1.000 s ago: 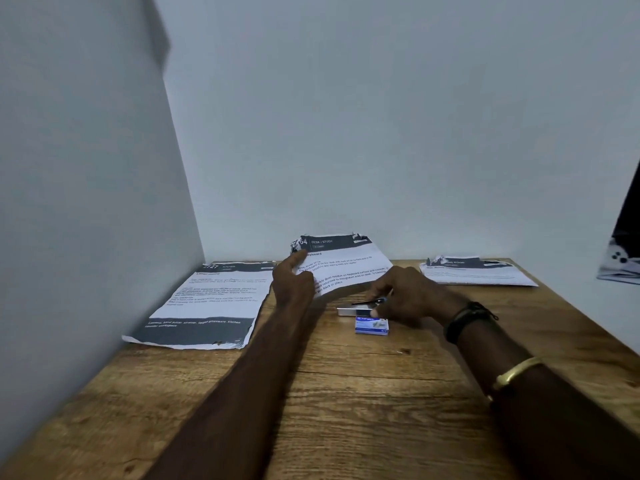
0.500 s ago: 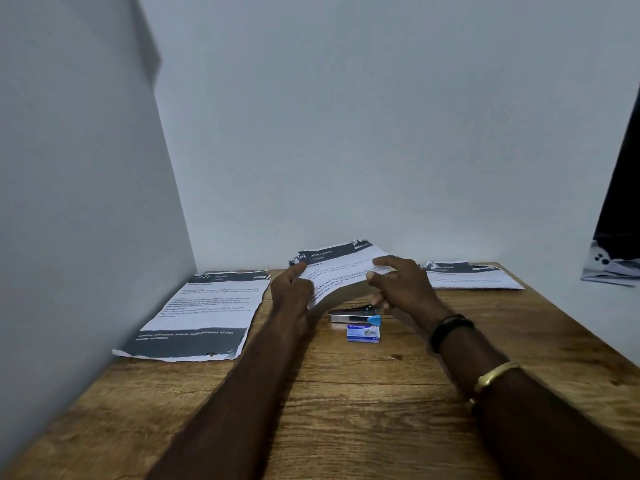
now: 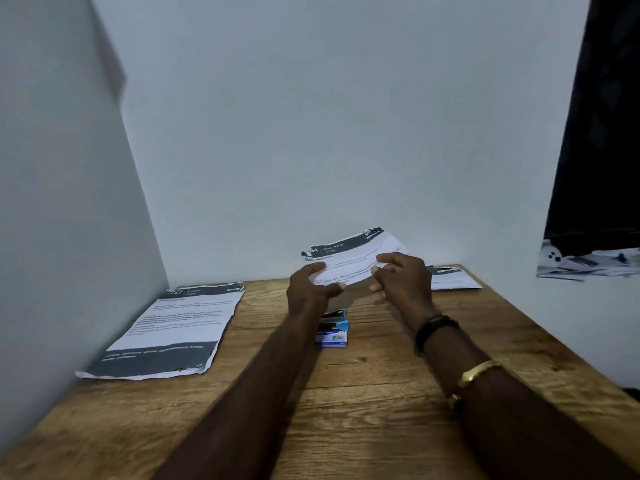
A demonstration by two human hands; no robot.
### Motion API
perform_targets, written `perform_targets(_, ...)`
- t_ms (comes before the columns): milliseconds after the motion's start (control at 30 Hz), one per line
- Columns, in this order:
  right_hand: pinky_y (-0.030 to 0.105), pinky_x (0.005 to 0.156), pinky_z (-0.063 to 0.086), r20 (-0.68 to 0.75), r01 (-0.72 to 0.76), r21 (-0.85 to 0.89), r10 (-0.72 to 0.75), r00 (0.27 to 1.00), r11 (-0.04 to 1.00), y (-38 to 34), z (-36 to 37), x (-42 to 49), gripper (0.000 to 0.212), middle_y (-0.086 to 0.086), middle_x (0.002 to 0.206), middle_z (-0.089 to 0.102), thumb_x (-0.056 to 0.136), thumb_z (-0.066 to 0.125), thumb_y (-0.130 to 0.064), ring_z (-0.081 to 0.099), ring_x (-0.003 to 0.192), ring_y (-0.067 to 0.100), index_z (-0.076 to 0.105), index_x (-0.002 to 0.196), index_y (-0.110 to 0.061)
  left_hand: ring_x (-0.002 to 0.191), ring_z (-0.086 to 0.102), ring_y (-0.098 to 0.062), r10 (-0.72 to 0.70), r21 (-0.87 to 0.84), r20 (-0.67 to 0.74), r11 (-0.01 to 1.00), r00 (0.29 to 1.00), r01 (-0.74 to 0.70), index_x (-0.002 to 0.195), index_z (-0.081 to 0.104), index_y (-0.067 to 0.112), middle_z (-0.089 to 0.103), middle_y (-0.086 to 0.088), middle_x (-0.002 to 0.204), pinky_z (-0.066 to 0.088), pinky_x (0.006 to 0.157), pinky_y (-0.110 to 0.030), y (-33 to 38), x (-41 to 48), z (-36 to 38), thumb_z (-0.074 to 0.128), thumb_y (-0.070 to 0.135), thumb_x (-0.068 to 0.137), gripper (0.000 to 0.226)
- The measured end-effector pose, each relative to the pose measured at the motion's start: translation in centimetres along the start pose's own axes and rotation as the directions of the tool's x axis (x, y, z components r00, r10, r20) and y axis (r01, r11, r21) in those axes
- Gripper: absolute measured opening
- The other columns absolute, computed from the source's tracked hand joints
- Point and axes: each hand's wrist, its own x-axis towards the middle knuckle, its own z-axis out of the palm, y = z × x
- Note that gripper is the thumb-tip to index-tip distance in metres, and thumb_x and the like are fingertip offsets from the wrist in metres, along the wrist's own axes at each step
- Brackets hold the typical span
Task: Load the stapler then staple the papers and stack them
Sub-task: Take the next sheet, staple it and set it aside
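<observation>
A set of printed papers (image 3: 349,254) with a dark header band is lifted above the back of the wooden table (image 3: 381,393), tilted toward me. My left hand (image 3: 310,289) grips its left edge and my right hand (image 3: 401,277) grips its right edge. Below the hands lies the stapler (image 3: 334,318), silver and dark with a blue tip. A small blue staple box (image 3: 330,339) sits just in front of it. A second paper set (image 3: 173,327) lies flat at the left. A third paper set (image 3: 450,277) lies at the back right, partly hidden by my right hand.
White walls close the table in at the left and back. At the far right, a dark panel (image 3: 595,133) stands over loose papers and a white object (image 3: 585,261). My right forearm wears a black band and a gold bangle (image 3: 474,375).
My right hand left the stapler and took the right edge of the middle papers. Both hands have raised that set off the table. The view tilted upward.
</observation>
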Motion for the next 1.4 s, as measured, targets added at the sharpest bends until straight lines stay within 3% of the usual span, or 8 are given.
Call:
perform_targets(100,0.027,0.049,0.054,-0.064,0.007,0.000,-0.007,0.998,1.000,0.3,-1.9,0.7,0.017,0.008,0.075,0.076,0.089,0.073,-0.007,0.074,0.055,0.014,0.074,0.105,-0.014,0.127,0.058,-0.026,0.014,0.053,0.023,0.998,1.000,-0.016,0.132,0.064,0.005,0.063,-0.012,0.138,0.046,0.113,-0.041,0.5,0.0,2.1,0.091,0.003,0.065,0.073)
perform_targets(233,0.039,0.072,0.065,-0.114,0.016,-0.065,-0.023,0.993,0.998,1.0,-4.9,1.7,0.020,0.006,0.079,0.078,0.086,0.078,-0.010,0.076,0.058,0.023,0.075,0.106,-0.014,0.128,0.057,-0.025,0.067,0.151,0.072,0.985,0.995,-0.077,0.135,0.061,0.006,0.060,-0.012,0.140,0.045,0.111,-0.035,1.1,-0.4,5.2,0.092,0.011,0.067,0.076)
perform_targets(400,0.022,0.065,0.056,-0.189,-0.008,-0.163,-0.023,0.982,0.987,2.5,-7.9,2.9,0.021,0.001,0.080,0.079,0.083,0.080,-0.016,0.072,0.050,0.008,0.077,0.104,-0.019,0.124,0.058,-0.024,-0.009,0.173,0.183,0.985,0.983,-0.023,0.139,0.057,0.003,0.059,-0.013,0.138,0.046,0.106,-0.026,1.4,-0.7,8.6,0.092,0.002,0.063,0.083)
perform_targets(533,0.044,0.079,0.065,-0.217,-0.083,-0.146,0.050,0.975,0.986,3.6,-9.4,3.6,0.019,-0.005,0.072,0.078,0.082,0.080,-0.017,0.075,0.053,0.015,0.076,0.099,-0.023,0.073,0.070,-0.011,-0.148,0.071,0.282,0.988,0.948,0.134,0.142,0.050,-0.002,0.062,-0.006,0.098,0.057,0.057,-0.015,1.3,-0.6,10.7,0.069,-0.008,0.086,0.060)
perform_targets(667,0.031,0.074,0.059,-0.239,-0.156,-0.203,0.106,0.965,0.967,4.6,-10.5,4.5,0.018,-0.007,0.055,0.074,0.080,0.078,-0.022,0.072,0.052,0.007,0.076,0.098,-0.021,0.126,0.059,-0.030,-0.177,0.179,0.294,0.975,0.939,0.128,0.141,0.052,0.013,0.059,-0.011,0.138,0.052,0.103,-0.032,0.2,-0.2,12.9,0.078,0.011,0.078,0.069)
perform_targets(1000,0.023,0.051,0.046,-0.205,-0.316,-0.438,0.248,0.947,0.842,5.8,-11.1,6.3,0.018,0.000,0.045,0.068,0.074,0.067,-0.024,0.057,0.030,0.006,0.074,0.074,-0.007,0.129,0.052,-0.025,-0.084,0.715,0.228,0.691,0.970,-0.109,0.119,0.067,0.025,0.063,-0.001,0.133,0.038,0.106,-0.039,-1.2,0.9,15.0,0.078,0.044,0.075,0.049)
perform_targets(1233,0.031,0.074,0.058,-0.163,-0.298,-0.542,0.250,0.955,0.786,5.9,-10.4,6.7,0.030,0.010,0.095,0.078,0.073,0.063,-0.024,0.075,0.090,0.029,0.073,0.099,-0.013,0.128,0.053,-0.026,-0.090,0.746,0.223,0.656,0.971,-0.111,0.115,0.070,0.023,0.064,-0.001,0.132,0.038,0.103,-0.037,-1.5,1.2,15.3,0.080,0.046,0.074,0.048)
perform_targets(1400,0.032,0.081,0.052,-0.177,-0.224,-0.467,0.158,0.971,0.855,4.7,-9.9,6.0,0.022,0.009,0.105,0.076,0.079,0.070,-0.025,0.069,0.103,0.033,0.074,0.097,-0.014,0.134,0.052,-0.023,0.013,0.563,0.247,0.812,0.969,-0.154,0.128,0.066,0.022,0.061,-0.001,0.138,0.041,0.111,-0.038,-1.1,1.5,14.2,0.082,0.040,0.077,0.056)
